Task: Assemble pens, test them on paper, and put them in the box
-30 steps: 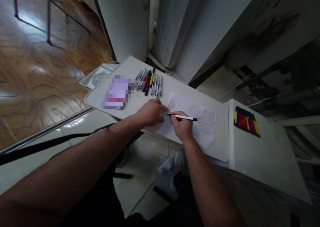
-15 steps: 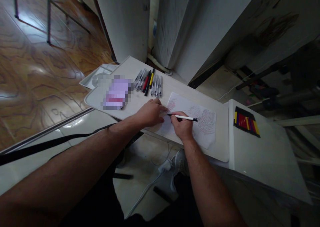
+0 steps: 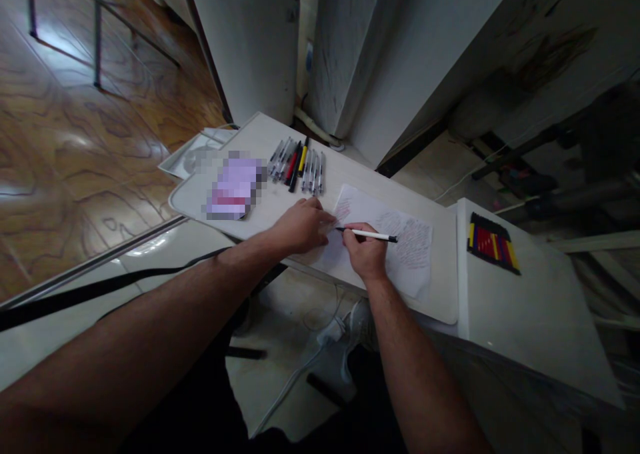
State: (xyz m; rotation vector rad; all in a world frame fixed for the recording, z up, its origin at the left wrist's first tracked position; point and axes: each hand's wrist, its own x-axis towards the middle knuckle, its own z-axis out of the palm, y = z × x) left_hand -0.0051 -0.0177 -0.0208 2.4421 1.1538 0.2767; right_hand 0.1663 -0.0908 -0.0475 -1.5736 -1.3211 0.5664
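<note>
A sheet of paper [image 3: 411, 284] with dense reddish and dark handwriting lies on a narrow white table [image 3: 345, 174]. My right hand [image 3: 366, 253] is closed round a white pen [image 3: 373, 235] with black ends, its dark tip at the paper's left part. Just left of the tip, my left hand [image 3: 304, 226] rests with its fingers apart on the paper's edge and the table. Several clear pens [image 3: 313, 172] lie in a row beyond my left hand, with a red marker [image 3: 292, 165] and a yellow marker [image 3: 303, 159] among them.
A blurred-out purple item [image 3: 235, 187] lies at the table's left end. On a white surface [image 3: 530, 321] at the right sits a row of coloured markers [image 3: 494, 243]. A white cable [image 3: 295, 377] runs across the floor below.
My right hand and the white pen have shifted very slightly to the right. My left hand has not visibly moved.
</note>
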